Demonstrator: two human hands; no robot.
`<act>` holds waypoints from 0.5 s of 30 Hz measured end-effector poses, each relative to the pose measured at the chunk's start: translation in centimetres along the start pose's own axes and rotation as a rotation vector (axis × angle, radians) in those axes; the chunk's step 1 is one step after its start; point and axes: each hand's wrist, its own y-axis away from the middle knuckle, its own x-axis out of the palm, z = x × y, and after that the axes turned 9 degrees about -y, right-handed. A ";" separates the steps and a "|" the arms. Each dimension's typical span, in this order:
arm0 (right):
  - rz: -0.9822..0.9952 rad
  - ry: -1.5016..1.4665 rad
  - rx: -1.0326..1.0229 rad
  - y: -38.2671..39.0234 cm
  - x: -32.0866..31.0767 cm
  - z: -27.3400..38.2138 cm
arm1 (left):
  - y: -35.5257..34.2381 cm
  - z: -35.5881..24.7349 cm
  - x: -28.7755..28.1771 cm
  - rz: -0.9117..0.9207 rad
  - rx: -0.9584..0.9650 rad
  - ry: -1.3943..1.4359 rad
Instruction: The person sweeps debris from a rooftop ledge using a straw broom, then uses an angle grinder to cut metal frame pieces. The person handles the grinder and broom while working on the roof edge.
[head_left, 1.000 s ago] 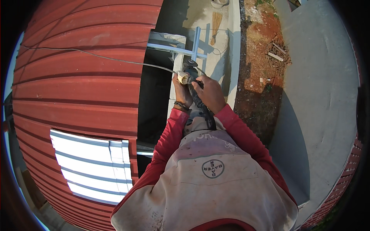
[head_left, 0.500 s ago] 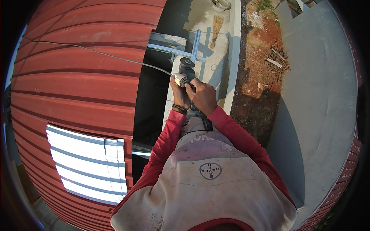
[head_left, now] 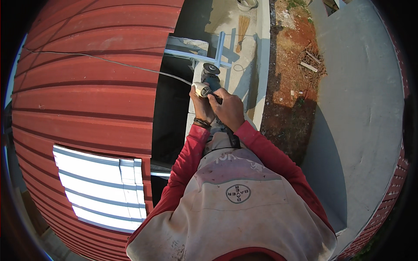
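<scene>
The left hand (head_left: pixel 201 106) is closed around a white socket (head_left: pixel 200 88), its wrist ringed by a dark band (head_left: pixel 202 122). The right hand (head_left: pixel 230 109) is just beside it, fingers bent in at the socket's right end; I cannot tell what, if anything, they pinch. The socket is at the far side of both hands, with a pale cable (head_left: pixel 130 67) running from it to the left.

The grinder (head_left: pixel 213 81) lies beyond and partly beneath the hands, its body largely hidden by them. Its round disc (head_left: pixel 211 68) is at the far end, and a dark part shows between the wrists, toward the person. Red sleeves (head_left: pixel 183 152) cover both forearms, and a stained, pale shirt (head_left: pixel 235 226) fills the near middle.

Just past the disc is a metal frame (head_left: pixel 219 48) of crossing bars; whether the two touch is unclear. Farther off, a broom (head_left: pixel 242 32) lies on pale concrete (head_left: pixel 226 24), with a bucket (head_left: pixel 247 4) beyond it.

To the left, past a dark gap (head_left: pixel 170 117), spreads a ribbed red roof (head_left: pixel 87 104), which the cable crosses. A bright white panel (head_left: pixel 100 187) sits in its near part. To the right are reddish soil (head_left: pixel 287 65) with a heap of sticks (head_left: pixel 310 66), then a wide grey surface (head_left: pixel 365 87).
</scene>
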 end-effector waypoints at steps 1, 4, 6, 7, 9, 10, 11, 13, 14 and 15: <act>-0.002 0.000 0.004 -0.2 -0.2 0.2 | -0.2 0.0 -0.1 0.021 -0.005 0.018; 0.119 0.131 0.018 -0.7 -0.8 0.8 | -0.4 0.0 -0.2 0.054 -0.008 0.019; 0.157 0.179 0.041 -0.9 -0.7 0.9 | -0.4 0.0 0.0 0.069 -0.007 0.000; 0.155 0.177 0.044 -0.8 -0.7 0.9 | -0.5 -0.1 -0.1 0.055 -0.022 0.011; 0.110 0.117 0.053 -0.6 -0.5 0.7 | -0.6 -0.2 -0.3 0.042 -0.037 0.020; 0.107 0.117 0.054 -0.6 -0.5 0.6 | -0.6 -0.3 -0.1 0.029 -0.054 0.019; 0.078 0.092 0.040 -0.5 -0.4 0.5 | -0.7 -0.3 0.0 0.016 -0.071 0.018; 0.043 0.067 0.027 -0.4 -0.3 0.2 | -0.3 -0.7 0.7 0.031 -0.084 0.015; 0.041 0.087 0.015 -0.3 -0.2 0.0 | -0.1 -0.8 1.2 0.045 -0.097 0.014; 0.039 0.108 0.003 -0.4 -0.2 -0.1 | -0.2 -0.7 1.2 0.049 -0.101 0.011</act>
